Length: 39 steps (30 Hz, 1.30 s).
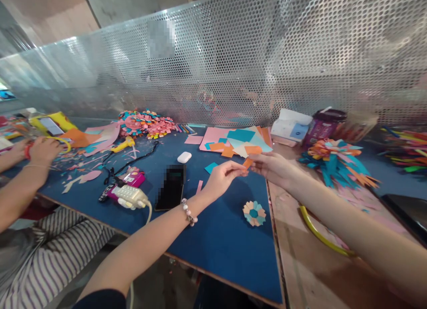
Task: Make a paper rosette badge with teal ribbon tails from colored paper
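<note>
My left hand (223, 177) and my right hand (271, 165) meet above the blue table (220, 242), and both pinch a small orange paper piece (247, 162) between their fingertips. My left wrist wears a bead bracelet (189, 212). Below the hands a finished folded paper flower (254, 213) in peach and teal lies flat on the table. Behind the hands sits a loose stack of pink, teal and orange paper sheets (236, 140).
A phone (171, 186), a white earbud case (184, 157), a power strip (130, 196) and a yellow glue gun (124, 144) lie left of my hands. Another person's hands (40, 149) work at far left. Paper scraps (147, 123), a jar (323, 125) and a perforated metal screen (253, 64) stand behind.
</note>
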Motion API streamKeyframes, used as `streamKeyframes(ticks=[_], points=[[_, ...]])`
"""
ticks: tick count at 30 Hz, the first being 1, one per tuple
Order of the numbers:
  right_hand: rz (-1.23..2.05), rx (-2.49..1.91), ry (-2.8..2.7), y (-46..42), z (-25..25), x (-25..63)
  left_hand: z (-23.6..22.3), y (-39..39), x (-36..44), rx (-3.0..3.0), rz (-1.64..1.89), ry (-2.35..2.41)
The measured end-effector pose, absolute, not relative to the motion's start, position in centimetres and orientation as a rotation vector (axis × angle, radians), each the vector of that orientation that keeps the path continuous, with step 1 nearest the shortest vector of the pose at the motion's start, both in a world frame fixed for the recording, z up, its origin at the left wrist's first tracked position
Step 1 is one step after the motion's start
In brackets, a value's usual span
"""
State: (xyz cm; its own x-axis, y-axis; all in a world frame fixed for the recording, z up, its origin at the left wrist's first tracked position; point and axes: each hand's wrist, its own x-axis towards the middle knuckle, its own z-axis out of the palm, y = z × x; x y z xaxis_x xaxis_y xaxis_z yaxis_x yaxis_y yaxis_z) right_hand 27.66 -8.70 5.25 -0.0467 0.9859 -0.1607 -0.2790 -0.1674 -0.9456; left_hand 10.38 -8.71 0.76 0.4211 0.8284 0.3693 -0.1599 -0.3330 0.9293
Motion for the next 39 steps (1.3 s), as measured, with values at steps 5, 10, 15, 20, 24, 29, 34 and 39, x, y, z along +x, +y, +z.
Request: streamKeyframes(ticks=[5, 10, 15, 20, 24, 29, 34, 39], points=[[1.301, -1.076, -1.045, -8.4, 5.2, 28.0, 0.7, -8.6, 10.4, 1.580, 1.103, 0.545], [1.229, -1.078, -1.150, -8.7, 5.4, 27.8, 0.5, -8.6, 10.5, 1.423, 0.957, 0.565], [1.060, -1.170, -1.373, -9.7, 5.9, 27.0, 0.3, -8.4, 10.5, 1.411, 0.858, 0.551], [0.950, -1.191, -1.568, -10.3, 5.8, 26.5, 0.4, -8.4, 10.6, 1.411, 0.811, 0.531], [0.978, -1.189, -1.579, -10.4, 5.5, 26.3, 0.0, -8.3, 10.6, 1.417, 0.799, 0.530], [0.921, -1.207, -1.609, -10.3, 5.2, 26.2, -0.3, -8.2, 10.5, 1.475, 0.786, 0.545], [0.917, -1.219, -1.668, -10.3, 5.0, 26.3, -0.1, -8.5, 10.5, 1.544, 0.777, 0.537], [0.979, -1.143, -1.671, -10.3, 4.9, 26.2, -0.1, -8.5, 10.3, 1.577, 0.764, 0.580]])
